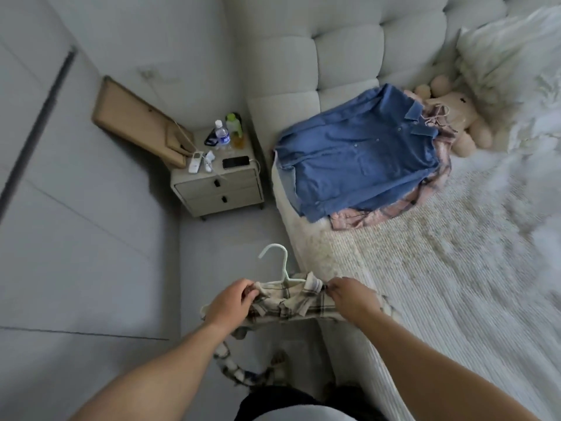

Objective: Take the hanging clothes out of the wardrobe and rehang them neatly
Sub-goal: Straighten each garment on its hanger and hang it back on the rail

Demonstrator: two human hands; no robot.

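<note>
Left hand (232,300): grip clamped on the left shoulder of the plaid shirt (291,305), fingers pinching the cloth by the collar.
Right hand (349,294): grip clamped on the shirt's right shoulder, fingertips pinching the fabric.
Plaid shirt: on a white hanger (277,268), held up in the near middle, just left of the bed (425,284); its lower part trails down toward the floor.
Why held so: both hands at the shoulders probably even the shirt on the hanger so it hangs straight.
Hanger: hook upright and free above the collar, ready for a rail.
Blue shirt (361,153): spread flat on the far part of the bed, over a pink plaid garment (391,212); likely laid out to await rehanging.
Stuffed toy (452,123): far right, touching the blue shirt's collar end.
Nightstand (217,186): far left of the bed; its surface carries bottles (229,132), a phone (236,162) and small white devices.
Writing: one bottle has a blue label, too small to read.
</note>
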